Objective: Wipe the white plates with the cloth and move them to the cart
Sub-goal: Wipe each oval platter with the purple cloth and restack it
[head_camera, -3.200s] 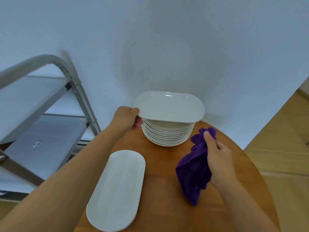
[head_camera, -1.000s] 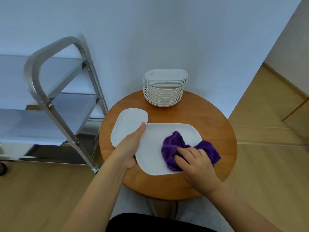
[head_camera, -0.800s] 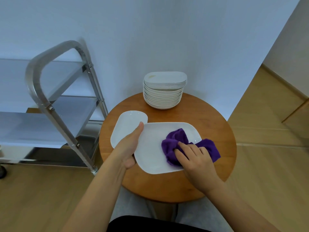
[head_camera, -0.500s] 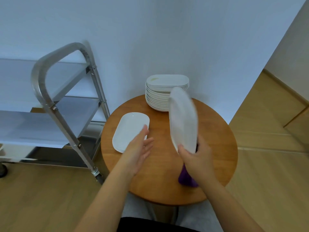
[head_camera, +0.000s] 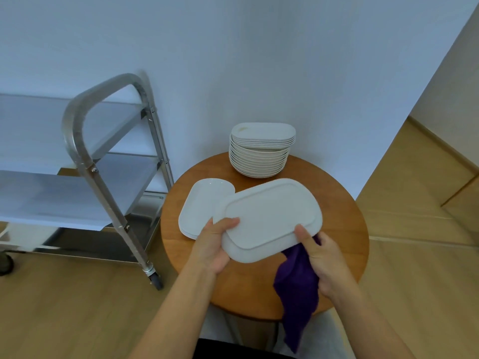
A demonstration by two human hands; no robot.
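While upturned, plate between hands

plates: smooth white ceramic | cloth: soft purple fabric | table: polished wood | cart: brushed metal

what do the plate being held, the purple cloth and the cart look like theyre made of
Held plate: probably glazed ceramic, or melamine; smooth white, faint sheen. Purple cloth: soft fabric, perhaps microfibre; hangs in limp folds. Cart: brushed metal, likely stainless steel; grey sheen, bolted tubing.

plate white | cloth purple | table brown | cart silver
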